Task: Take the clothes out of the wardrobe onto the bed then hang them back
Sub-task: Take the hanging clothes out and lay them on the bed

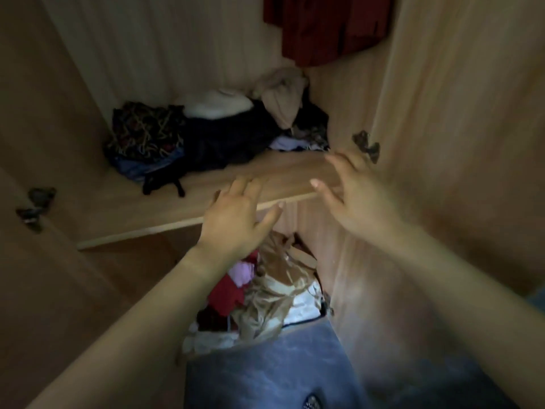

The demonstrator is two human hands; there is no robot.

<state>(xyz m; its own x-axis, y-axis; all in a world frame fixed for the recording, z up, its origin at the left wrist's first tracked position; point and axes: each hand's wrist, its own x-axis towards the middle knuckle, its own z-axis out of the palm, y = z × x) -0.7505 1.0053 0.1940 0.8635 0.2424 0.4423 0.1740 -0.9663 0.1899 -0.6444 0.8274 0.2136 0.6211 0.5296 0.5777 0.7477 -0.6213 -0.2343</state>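
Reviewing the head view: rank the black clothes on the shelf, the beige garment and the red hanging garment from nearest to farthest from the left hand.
1. black clothes: middle of the shelf, just beyond the left hand.
2. beige garment: back right corner of the shelf.
3. red hanging garment: top right, above everything else.

A single view is given, worn at the head and pointed forward and down into the wardrobe (165, 54). The shelf (124, 214) is seen from close above. The red garment (327, 28) is cut off at 12 o'clock, the floor (265, 370) caught at 6. The left hand (236, 222) and right hand (356, 196) are framed at centre.
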